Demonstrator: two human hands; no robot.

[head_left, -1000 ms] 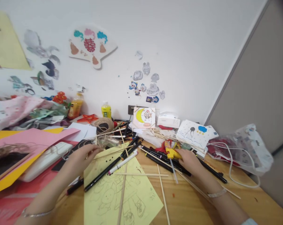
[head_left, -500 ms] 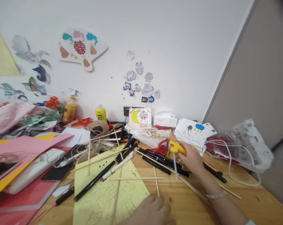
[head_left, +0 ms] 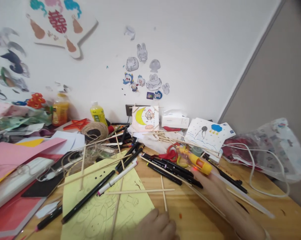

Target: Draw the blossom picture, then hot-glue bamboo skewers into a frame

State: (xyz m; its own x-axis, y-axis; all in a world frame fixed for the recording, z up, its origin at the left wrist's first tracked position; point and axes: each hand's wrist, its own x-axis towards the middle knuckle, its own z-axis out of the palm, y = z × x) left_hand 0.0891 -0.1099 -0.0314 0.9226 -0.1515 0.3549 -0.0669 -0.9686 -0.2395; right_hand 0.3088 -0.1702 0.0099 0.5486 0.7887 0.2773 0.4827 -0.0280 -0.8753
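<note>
In my right hand (head_left: 211, 183) is a yellow hot glue gun (head_left: 201, 165), its nozzle towards the upper left and a small red light glowing on its side. A long translucent glue stick (head_left: 245, 193) sticks out of its back end. My left hand (head_left: 155, 226) is closed at the bottom edge, knuckles up, on the lower end of a thin wooden stick (head_left: 163, 190); its fingertips are hidden. Another wooden stick (head_left: 140, 191) crosses that one and reaches left over a yellow sheet (head_left: 88, 206) with pencil drawings.
Several black markers (head_left: 165, 171) and red-handled scissors (head_left: 171, 154) lie left of the glue gun. At the back stand a moon picture (head_left: 140, 120), a tissue box (head_left: 174, 120) and a yellow bottle (head_left: 98, 113). A white cable (head_left: 251, 166) loops at the right; coloured papers (head_left: 23, 150) pile up left.
The glue gun has turned in my right hand: its glue stick hung downward before and now points to the lower right. My left hand stays by the stick. The view has shifted.
</note>
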